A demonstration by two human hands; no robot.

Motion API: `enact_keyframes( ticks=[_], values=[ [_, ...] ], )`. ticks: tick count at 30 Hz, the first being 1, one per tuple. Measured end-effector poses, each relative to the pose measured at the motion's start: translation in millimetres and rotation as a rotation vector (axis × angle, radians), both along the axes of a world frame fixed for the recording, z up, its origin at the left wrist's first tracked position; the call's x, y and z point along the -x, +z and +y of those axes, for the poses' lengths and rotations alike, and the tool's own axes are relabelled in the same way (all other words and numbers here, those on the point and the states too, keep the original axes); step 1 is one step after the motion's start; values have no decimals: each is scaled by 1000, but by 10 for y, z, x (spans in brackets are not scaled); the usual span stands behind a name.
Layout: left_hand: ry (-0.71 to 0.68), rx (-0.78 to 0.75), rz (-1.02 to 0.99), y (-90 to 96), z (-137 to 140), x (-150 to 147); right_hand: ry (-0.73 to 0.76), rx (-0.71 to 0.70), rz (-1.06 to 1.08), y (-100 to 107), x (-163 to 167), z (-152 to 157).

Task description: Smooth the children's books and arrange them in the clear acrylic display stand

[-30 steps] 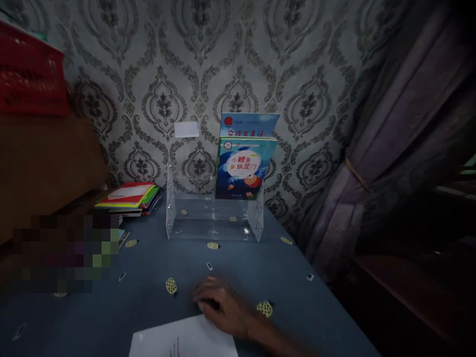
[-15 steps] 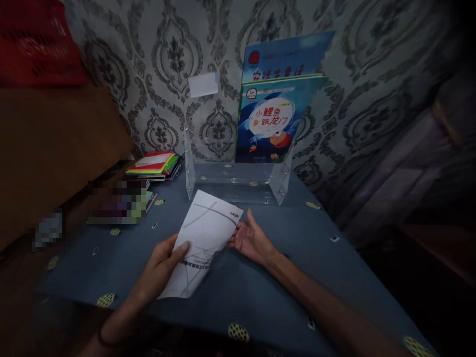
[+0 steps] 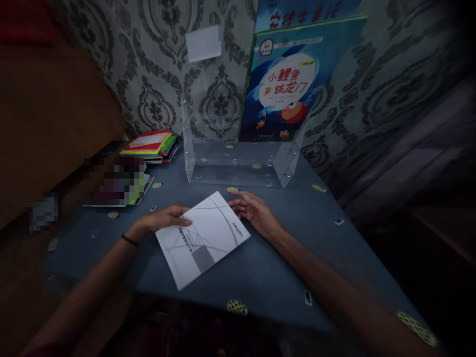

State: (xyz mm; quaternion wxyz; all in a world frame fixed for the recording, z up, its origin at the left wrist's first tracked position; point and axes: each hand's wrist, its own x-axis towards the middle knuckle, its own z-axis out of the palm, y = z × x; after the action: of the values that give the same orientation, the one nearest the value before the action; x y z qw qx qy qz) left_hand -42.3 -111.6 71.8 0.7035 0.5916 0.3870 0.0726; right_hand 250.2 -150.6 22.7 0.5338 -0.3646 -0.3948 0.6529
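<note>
A white booklet (image 3: 219,225) with thin grey curved lines, dark print and a grey rectangle is turned at an angle over the front of the table. My left hand (image 3: 168,218) grips its left edge, thumb on the cover and the other fingers hidden underneath. Beside the upper right edge is my right hand (image 3: 256,213), its fingers loosely stretched and apart. Those fingertips come close to the booklet's edge; I cannot tell whether they touch it.
A clear acrylic stand (image 3: 238,173) at the back holds a blue picture book (image 3: 286,114), with another blue book (image 3: 293,12) behind it. At left lie a stack of colourful books (image 3: 148,144) and a blurred-out pile (image 3: 115,186). The patterned blue-grey tablecloth (image 3: 282,277) covers the table.
The booklet has turned, its printed end swinging right and downward, and it lies flatter. My left hand has moved up and left. My right hand has tipped palm-down. The view has shifted.
</note>
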Motion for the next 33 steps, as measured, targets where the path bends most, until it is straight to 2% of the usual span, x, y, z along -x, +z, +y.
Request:
enact_keyframes(
  ticks=[3, 6, 8, 10, 12, 14, 18, 22, 27, 33],
  values=[
    [-258, -185, 151, 83, 310, 1, -24, -109, -180, -35, -34, 16],
    [-342, -553, 260, 135, 446, -113, -75, -346, -531, -93, 10, -53],
    [-331, -848, 373, 113, 375, -248, -61, -586, -796, -130, 70, -112],
    [-310, -1110, 495, 31, 184, -411, 25, -808, -988, -172, 134, -150],
    [-308, -1299, 607, -102, -75, -571, 112, -948, -1109, -221, 182, -160],
    [-353, -1334, 618, -263, -327, -690, 150, -1004, -1202, -271, 206, -152],
    [-290, -1288, 621, -536, -587, -690, 148, -993, -1252, -336, 198, -132],
    [-194, -1297, 659, -639, -532, -403, 132, -965, -1203, -363, 184, -127],
    [-41, -1313, 761, -679, -429, 11, 105, -955, -1279, -363, 181, -129],
    [50, -1359, 803, -767, -478, 192, 32, -994, -1358, -338, 175, -137]
  ],
)
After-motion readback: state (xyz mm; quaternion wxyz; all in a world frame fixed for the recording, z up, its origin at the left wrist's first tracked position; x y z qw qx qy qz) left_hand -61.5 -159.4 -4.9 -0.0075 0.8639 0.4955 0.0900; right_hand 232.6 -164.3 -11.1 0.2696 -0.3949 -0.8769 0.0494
